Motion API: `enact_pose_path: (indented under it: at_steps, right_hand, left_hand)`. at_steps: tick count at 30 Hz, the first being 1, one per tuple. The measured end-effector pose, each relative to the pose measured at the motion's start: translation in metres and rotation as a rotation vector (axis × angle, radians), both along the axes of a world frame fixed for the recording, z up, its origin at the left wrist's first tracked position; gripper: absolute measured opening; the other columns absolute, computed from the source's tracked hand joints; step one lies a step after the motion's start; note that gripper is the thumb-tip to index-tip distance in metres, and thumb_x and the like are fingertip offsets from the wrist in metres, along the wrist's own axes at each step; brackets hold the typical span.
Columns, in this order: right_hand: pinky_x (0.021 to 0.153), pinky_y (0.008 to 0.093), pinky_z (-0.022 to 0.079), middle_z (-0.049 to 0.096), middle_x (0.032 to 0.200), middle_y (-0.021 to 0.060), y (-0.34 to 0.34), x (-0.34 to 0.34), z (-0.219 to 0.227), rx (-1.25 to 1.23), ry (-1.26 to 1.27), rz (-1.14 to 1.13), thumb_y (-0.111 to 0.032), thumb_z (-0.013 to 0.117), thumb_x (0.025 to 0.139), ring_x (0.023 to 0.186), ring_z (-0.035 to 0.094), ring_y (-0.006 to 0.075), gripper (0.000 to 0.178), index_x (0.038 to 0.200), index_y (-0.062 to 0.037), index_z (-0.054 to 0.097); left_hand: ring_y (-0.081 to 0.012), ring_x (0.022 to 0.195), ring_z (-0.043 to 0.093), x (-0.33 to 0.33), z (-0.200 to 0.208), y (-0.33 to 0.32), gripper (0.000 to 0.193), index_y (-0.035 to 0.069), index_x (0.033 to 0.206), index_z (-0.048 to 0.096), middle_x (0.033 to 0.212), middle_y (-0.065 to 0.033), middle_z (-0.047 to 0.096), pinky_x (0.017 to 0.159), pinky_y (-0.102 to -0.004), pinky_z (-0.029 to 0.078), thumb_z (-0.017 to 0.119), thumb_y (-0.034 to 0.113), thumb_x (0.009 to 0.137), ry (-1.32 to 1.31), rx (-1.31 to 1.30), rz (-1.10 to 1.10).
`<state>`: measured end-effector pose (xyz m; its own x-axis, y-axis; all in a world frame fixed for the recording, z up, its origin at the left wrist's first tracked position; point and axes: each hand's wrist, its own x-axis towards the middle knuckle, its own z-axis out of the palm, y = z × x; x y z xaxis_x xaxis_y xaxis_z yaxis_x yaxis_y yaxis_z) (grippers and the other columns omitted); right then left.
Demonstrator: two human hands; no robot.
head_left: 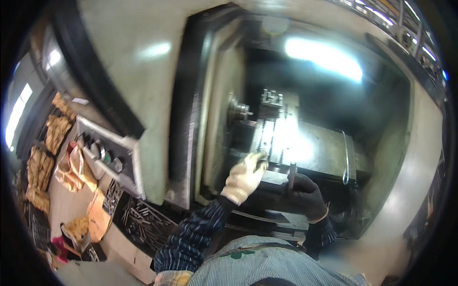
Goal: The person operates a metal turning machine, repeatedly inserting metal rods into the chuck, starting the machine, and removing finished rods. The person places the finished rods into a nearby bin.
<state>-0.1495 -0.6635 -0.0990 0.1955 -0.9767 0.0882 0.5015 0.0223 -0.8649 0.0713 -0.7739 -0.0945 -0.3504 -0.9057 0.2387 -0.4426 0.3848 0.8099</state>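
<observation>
My left hand, in a cream work glove, reaches into an open lathe-like machine. Its fingers are curled together above the lit metal slide; blur hides anything between them. Further right, my right hand wears a dark glove and grips a short metal bar, whose upper end stands up out of the fist. Beyond the left hand, a spindle chuck juts from the machine's left wall. A metal tool block sits at the far end of the slide.
A long hooked metal rod lies on the right of the machine bed. The sliding door's edge rises at the left. Outside stand a bin of metal bars, a grey tray with round parts, and brown sacks.
</observation>
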Motion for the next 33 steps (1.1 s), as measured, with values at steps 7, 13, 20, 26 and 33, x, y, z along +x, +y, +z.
enact_pose_path:
  at_steps: [7, 13, 20, 26, 33]
  right_hand:
    - [0.103, 0.0426, 0.056, 0.069, 0.126, 0.014, 0.018, -0.048, -0.006, 0.081, 0.061, -0.225, -0.012, 0.081, 0.085, 0.116, 0.068, 0.0262, 0.059, 0.138, 0.0011, 0.06]
    - [0.095, 0.0361, 0.058, 0.071, 0.121, 0.0115, 0.024, -0.069, -0.023, 0.112, 0.083, -0.418, -0.006, 0.078, 0.088, 0.105, 0.07, 0.0212, 0.049, 0.134, 0.0009, 0.064]
    - [0.084, 0.0287, 0.055, 0.074, 0.106, 0.0057, -0.026, -0.062, -0.03, 0.13, 0.498, -0.729, -0.011, 0.074, 0.098, 0.095, 0.066, 0.0101, 0.025, 0.119, 0.0005, 0.07]
    - [0.075, 0.0271, 0.056, 0.071, 0.098, 0.0062, -0.121, -0.048, -0.07, 0.024, 0.328, -0.726, -0.018, 0.071, 0.101, 0.084, 0.065, 0.0119, 0.032, 0.125, 0.0026, 0.066]
    - [0.067, 0.0252, 0.054, 0.069, 0.096, 0.0035, -0.273, 0.023, -0.093, -0.075, 0.376, -0.658, -0.022, 0.071, 0.1, 0.077, 0.065, 0.0116, 0.031, 0.124, -0.0016, 0.068]
  left_hand:
    - [-0.0405, 0.148, 0.038, -0.105, -0.013, -0.15, 0.055, 0.017, 0.145, 0.055, 0.156, -0.0156, 0.048, 0.121, -0.0701, 0.017, 0.048, 0.049, 0.101, -1.019, -0.252, 0.062]
    - [-0.0368, 0.159, 0.018, -0.064, -0.042, -0.257, 0.05, 0.011, 0.15, 0.054, 0.169, -0.0161, 0.031, 0.124, -0.069, -0.001, 0.039, 0.032, 0.107, -1.355, -0.307, 0.212]
    - [-0.0359, 0.126, 0.062, -0.107, -0.012, -0.245, 0.04, 0.009, 0.133, 0.065, 0.134, -0.0155, 0.066, 0.108, -0.046, 0.047, 0.053, 0.029, 0.1, -0.986, -0.129, -0.242]
    - [-0.0312, 0.116, 0.067, -0.117, -0.002, -0.095, 0.038, 0.007, 0.136, 0.061, 0.125, -0.0167, 0.069, 0.1, -0.0352, 0.052, 0.067, 0.009, 0.098, 0.242, -0.07, -0.094]
    - [-0.024, 0.096, 0.071, 0.025, 0.096, 0.026, 0.037, 0.0, 0.129, 0.066, 0.11, -0.0142, 0.071, 0.088, -0.0382, 0.058, 0.073, 0.009, 0.093, 0.522, -0.061, 0.161]
